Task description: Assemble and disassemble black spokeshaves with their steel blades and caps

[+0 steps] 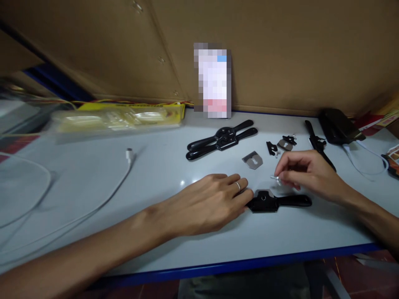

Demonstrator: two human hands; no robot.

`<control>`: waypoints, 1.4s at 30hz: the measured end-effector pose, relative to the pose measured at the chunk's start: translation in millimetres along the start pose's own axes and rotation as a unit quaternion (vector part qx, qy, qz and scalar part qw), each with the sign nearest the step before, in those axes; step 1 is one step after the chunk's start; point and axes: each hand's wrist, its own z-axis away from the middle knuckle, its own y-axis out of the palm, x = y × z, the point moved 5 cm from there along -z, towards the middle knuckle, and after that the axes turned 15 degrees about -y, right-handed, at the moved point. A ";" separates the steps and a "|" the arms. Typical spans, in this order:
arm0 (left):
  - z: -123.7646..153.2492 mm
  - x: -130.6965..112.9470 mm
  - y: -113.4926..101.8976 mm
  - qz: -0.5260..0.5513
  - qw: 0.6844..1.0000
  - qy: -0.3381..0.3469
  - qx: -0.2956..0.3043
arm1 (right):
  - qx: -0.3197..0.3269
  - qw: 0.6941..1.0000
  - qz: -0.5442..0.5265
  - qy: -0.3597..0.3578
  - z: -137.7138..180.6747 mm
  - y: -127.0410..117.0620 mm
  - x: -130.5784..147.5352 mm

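A black spokeshave body (pixel 274 202) lies on the white table (pixel 162 232) in front of me. My left hand (pixel 205 203) rests palm down over its left handle, fingers curled on it. My right hand (pixel 304 172) hovers just above and to the right of the tool, its fingertips pinched on a small silver screw (pixel 275 178). A flat metal blade (pixel 252 160) lies just behind the tool. Further back are two assembled black spokeshaves (pixel 222 138), side by side.
Small black clamp parts and a second blade (pixel 282 145) lie at the back right, beside another black spokeshave (pixel 318 146) and a black pouch (pixel 339 126). A white cable (pixel 102 199) crosses the left side. A yellow package (pixel 124 117) sits against the cardboard wall.
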 end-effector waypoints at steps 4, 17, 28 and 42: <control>-0.8 -3.7 0.0 0.003 1.000 0.012 -0.022 | 0.049 0.995 0.074 -0.050 6.8 19.2 13.3; -2.1 -4.6 3.0 0.019 1.000 -0.007 -0.022 | 0.026 0.992 0.122 -0.008 3.4 32.7 10.6; -2.7 -4.2 4.5 0.036 0.999 -0.016 -0.006 | 0.035 0.907 0.316 -0.276 13.4 49.8 27.3; -2.6 -1.9 3.0 0.048 0.998 -0.022 0.016 | 0.115 0.970 0.180 -0.115 10.5 34.7 17.7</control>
